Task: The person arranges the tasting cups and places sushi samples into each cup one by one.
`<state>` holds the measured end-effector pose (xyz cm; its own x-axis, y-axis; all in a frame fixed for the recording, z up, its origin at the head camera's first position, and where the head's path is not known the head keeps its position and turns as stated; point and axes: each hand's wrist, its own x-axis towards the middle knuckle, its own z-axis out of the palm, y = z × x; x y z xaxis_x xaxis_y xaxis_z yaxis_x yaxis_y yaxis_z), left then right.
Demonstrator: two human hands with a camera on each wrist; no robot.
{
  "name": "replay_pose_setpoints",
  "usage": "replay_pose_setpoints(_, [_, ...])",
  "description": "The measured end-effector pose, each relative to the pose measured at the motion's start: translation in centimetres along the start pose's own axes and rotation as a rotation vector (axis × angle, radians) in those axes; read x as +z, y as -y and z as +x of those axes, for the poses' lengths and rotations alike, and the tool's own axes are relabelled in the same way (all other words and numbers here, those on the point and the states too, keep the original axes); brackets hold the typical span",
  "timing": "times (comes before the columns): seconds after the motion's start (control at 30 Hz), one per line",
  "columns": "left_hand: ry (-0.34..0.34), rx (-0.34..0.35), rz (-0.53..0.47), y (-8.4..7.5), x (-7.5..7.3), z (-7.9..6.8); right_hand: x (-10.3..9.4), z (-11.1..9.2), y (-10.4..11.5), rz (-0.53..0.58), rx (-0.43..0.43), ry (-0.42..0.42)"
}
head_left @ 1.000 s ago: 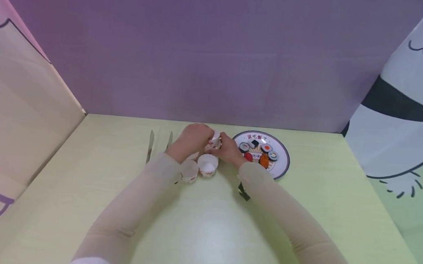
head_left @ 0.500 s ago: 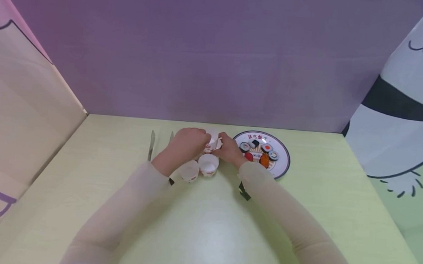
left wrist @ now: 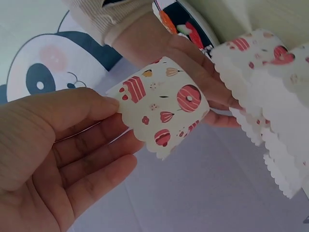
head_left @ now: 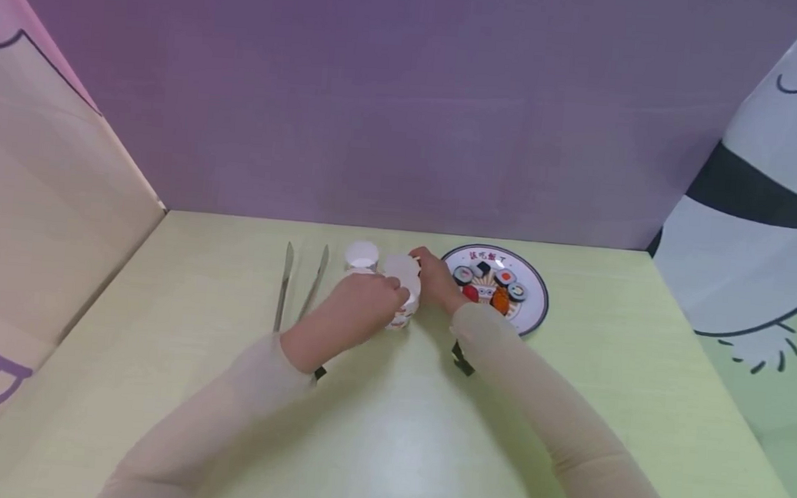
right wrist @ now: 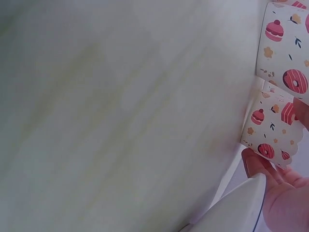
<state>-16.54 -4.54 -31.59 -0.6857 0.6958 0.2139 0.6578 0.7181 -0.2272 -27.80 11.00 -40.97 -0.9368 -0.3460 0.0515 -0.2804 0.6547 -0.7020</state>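
A paper baking cup, white with pink cake and doughnut prints and a scalloped rim, is between my two hands. My left hand pinches it at the rim with thumb and fingertips. From the far right side my right hand holds the same cup, its curved fingers right at the printed wall in the right wrist view. Another paper cup of the same print stands beside it. The back-left cup shows behind my left hand, which partly hides the group.
Right of the cups lies a round plate bearing several toy-like sushi pieces. Two slim metal utensils, one a straight blade and another tilted blade, lie to the left. A purple wall rises behind the table.
My left hand has moved towards the table's front, uncovering the back-left cup and covering the front-left one. My right hand has hardly moved.
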Motion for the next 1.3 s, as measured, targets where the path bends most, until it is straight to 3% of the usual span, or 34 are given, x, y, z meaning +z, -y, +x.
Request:
replay_pose_setpoints(0.1, [-0.045,0.013,-0.008,-0.6,0.0,-0.3,-0.1,0.0,0.1,0.020,-0.002,-0.005])
replay_pose_setpoints(0.37, [0.040,0.058,0.012,-2.0,0.3,-1.1,0.0,0.3,0.3,0.000,0.093,0.040])
replay_pose_setpoints(0.57, [0.002,0.059,0.007,-2.7,1.3,-1.9,0.1,0.3,0.4,0.019,0.114,0.051])
replay_pose_setpoints(0.87, [0.060,0.062,-0.006,-3.0,3.1,-2.4,0.1,0.1,0.3,0.050,0.098,0.057])
replay_pose_setpoints(1.3, [0.127,0.025,-0.072,-2.6,4.6,-2.7,0.4,0.2,-0.1,0.071,0.094,0.068])
